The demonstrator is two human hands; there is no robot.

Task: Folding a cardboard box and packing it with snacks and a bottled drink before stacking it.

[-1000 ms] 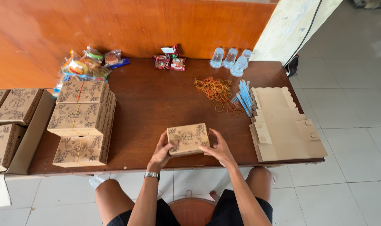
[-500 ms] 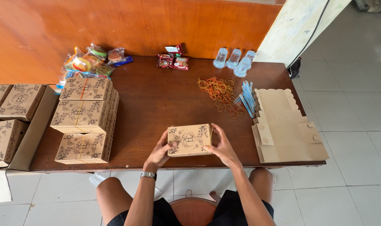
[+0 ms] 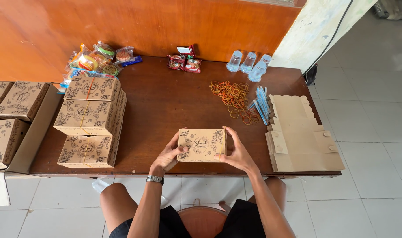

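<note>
Both hands grip a closed brown cardboard box printed with dark floral drawings, which sits on the near edge of the dark wooden desk, right in front of the person. The left hand clasps its left end, and the right hand wraps its right end, fingers curled over the top. A thin yellow band seems to run across the right side; the step in hand looks like banding the box shut. Seating that band squarely calls for steady, even tension. Loose orange and yellow rubber bands lie further back, finished stacked patterned boxes to the left, flat unfolded cardboard blanks to the right.
</note>
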